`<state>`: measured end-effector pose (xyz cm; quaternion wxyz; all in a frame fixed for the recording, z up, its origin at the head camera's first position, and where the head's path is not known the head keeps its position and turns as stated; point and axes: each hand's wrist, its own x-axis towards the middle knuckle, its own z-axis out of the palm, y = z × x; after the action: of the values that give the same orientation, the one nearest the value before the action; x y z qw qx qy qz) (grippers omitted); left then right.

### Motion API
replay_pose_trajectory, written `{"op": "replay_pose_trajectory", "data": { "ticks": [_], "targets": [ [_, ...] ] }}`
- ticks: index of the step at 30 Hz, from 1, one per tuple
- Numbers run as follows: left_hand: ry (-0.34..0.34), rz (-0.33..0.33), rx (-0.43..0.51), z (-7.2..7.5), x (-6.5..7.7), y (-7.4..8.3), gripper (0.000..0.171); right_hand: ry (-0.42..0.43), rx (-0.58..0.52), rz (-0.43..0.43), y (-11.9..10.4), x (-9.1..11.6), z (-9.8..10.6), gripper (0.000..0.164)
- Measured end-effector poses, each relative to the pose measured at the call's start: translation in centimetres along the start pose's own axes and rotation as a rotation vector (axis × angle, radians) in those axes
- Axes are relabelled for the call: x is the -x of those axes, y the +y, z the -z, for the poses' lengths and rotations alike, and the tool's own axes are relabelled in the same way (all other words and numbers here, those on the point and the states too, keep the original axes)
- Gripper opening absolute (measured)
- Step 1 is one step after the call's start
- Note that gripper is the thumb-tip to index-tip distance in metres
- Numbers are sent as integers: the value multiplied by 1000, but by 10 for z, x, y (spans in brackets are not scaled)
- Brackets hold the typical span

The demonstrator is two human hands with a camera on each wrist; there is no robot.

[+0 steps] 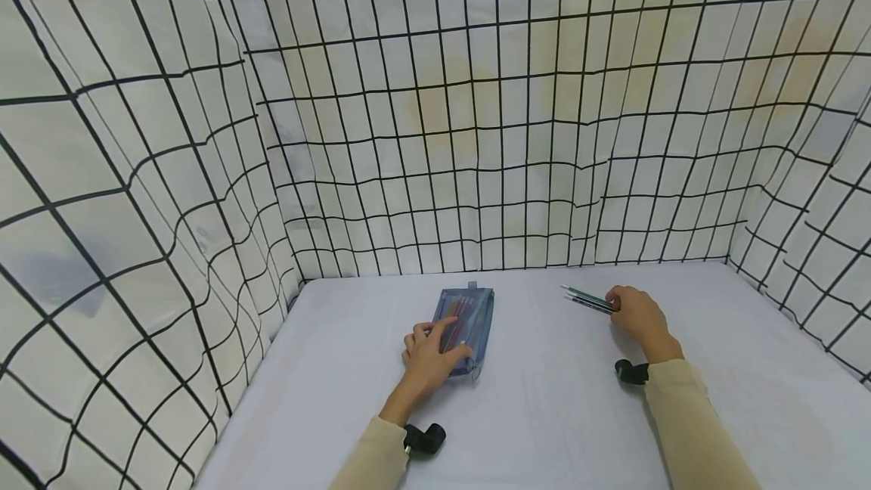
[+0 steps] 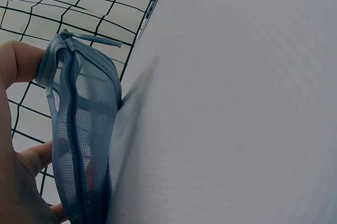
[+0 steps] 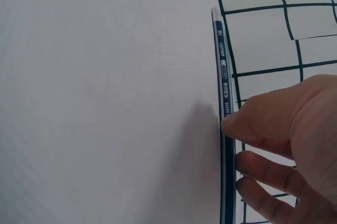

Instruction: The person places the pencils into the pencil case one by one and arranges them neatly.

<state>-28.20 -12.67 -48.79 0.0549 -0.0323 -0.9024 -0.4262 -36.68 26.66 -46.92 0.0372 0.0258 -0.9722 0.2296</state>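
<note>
A blue translucent mesh zip pouch (image 1: 479, 324) lies on the white table, with reddish and brown slender items showing through it. My left hand (image 1: 429, 358) rests on its near left part, fingers spread and thumb near the zipped end. In the left wrist view the zipper end of the pouch (image 2: 95, 103) faces the camera, with a pull tab on top. Farther right, my right hand (image 1: 640, 316) pinches a small bundle of pencils (image 1: 587, 299), one green and others dark. The right wrist view shows a dark blue pencil (image 3: 224, 77) with printed lettering between thumb and fingers.
The white-covered table (image 1: 537, 414) spreads around both hands. Behind it and at both sides hangs pale cloth with a black grid (image 1: 503, 127). A black wrist device (image 1: 425, 439) sits on the left wrist, another black device (image 1: 631, 372) on the right.
</note>
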Motion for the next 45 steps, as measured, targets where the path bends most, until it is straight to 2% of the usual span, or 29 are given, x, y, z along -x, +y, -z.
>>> {"op": "replay_pose_trajectory", "data": {
  "ticks": [11,34,45],
  "targets": [
    [7,5,-4,-1,-1,-1,68,-23,-17,19,-4,0,0,31],
    [-2,9,9,0,0,0,67,-78,19,18,-8,1,2,29],
    [1,5,14,0,1,1,68,-26,-14,58,-14,-2,7,32]
  ]
}}
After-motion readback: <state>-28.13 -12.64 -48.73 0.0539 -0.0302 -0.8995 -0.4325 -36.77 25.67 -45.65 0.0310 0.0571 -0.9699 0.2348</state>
